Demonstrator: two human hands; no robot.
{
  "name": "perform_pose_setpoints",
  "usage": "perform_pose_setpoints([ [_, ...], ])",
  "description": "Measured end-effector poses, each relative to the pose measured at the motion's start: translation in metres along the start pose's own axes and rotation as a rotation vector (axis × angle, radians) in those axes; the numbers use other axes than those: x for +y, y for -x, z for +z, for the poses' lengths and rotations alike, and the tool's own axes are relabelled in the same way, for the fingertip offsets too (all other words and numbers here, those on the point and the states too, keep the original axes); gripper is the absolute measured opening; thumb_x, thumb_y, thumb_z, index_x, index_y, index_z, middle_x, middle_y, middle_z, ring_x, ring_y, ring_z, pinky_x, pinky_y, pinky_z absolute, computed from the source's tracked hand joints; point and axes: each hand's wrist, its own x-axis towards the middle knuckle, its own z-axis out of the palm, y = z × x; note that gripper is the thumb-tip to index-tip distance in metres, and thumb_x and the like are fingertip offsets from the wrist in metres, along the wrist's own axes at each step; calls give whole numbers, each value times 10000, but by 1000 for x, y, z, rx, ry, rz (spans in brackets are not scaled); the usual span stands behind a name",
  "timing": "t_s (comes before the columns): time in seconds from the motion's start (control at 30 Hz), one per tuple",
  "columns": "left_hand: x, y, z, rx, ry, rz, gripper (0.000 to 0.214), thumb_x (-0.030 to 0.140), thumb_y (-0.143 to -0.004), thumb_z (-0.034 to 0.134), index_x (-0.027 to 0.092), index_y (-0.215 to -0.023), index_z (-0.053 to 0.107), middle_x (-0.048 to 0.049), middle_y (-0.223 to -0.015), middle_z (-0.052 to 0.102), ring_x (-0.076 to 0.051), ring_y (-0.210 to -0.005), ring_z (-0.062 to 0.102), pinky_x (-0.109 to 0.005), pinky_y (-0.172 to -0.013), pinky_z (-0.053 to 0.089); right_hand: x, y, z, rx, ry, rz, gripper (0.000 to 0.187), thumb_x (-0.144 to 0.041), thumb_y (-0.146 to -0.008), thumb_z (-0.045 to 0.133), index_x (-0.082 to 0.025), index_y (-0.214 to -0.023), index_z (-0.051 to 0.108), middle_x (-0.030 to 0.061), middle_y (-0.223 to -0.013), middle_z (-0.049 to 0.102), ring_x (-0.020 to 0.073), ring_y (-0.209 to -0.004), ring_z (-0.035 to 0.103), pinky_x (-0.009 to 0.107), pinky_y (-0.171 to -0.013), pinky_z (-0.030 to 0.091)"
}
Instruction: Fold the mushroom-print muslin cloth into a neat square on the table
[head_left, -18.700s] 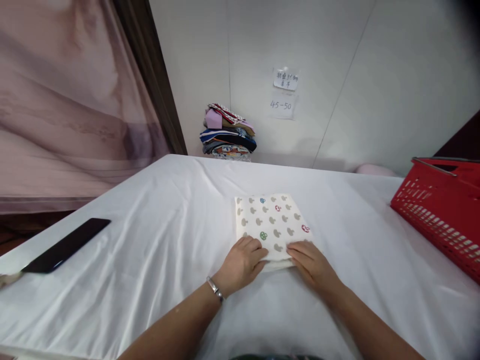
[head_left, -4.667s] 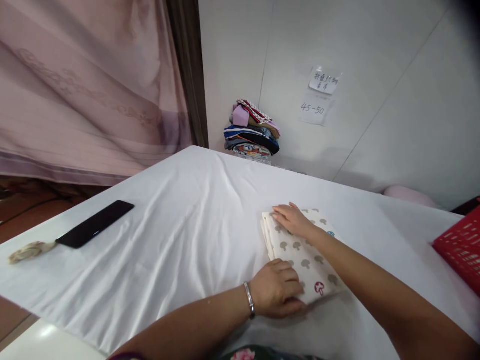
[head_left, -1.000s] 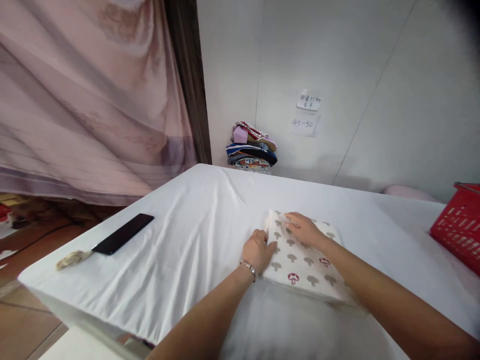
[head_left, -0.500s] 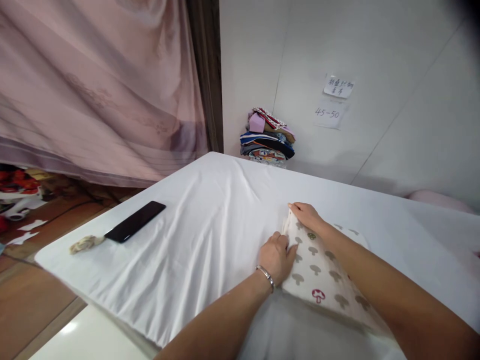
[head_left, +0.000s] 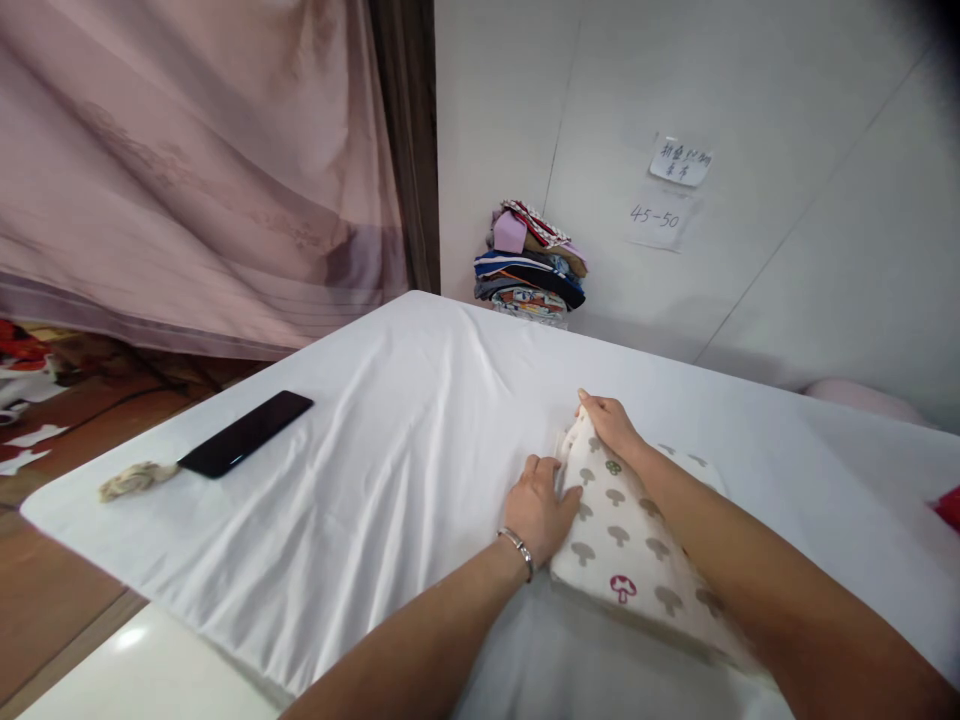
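A folded white cloth [head_left: 619,540] printed with grey mushrooms, plus a red and a green one, lies on the right half of the table. At its far left corner my right hand [head_left: 609,425] is closed, pinching the layered edge between thumb and fingers. My left hand [head_left: 536,510], with a silver bracelet at the wrist, grips the cloth's left edge, thumb on top and fingers beside the layers. My right forearm crosses over the cloth and hides part of it.
A wrinkled white sheet [head_left: 375,480] covers the table. A black phone [head_left: 247,432] with a beige scrunchie-like piece [head_left: 135,480] lies at left. Stacked folded clothes [head_left: 531,265] stand beyond the far edge by the wall. A pink curtain [head_left: 225,180] hangs at left.
The view has shifted slightly, so the table and phone appear farther left. Both hands keep their hold on the cloth, and its far left corner looks slightly more raised.
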Motion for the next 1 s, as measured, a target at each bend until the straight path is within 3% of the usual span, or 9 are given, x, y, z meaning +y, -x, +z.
perform_pose_setpoints([
  [0.63, -3, -3, 2, 9, 64, -34, 340, 394, -732, 603, 209, -999, 501, -41, -1006, 525, -193, -900, 548, -295, -780, 418, -1, 4, -4, 52, -153, -6, 539, -646, -762, 422, -163, -591, 589, -5, -484, 515, 135, -478, 473, 247, -501, 383],
  [1.0, 4, -2, -5, -14, -17, -16, 239, 412, -743, 584, 199, -736, 476, -4, -876, 491, -136, -738, 516, -263, -645, 402, -4, 1, 0, 20, -5, -45, 535, -621, -772, 405, -153, -658, 639, 15, -570, 578, 153, -574, 519, 250, -568, 397],
])
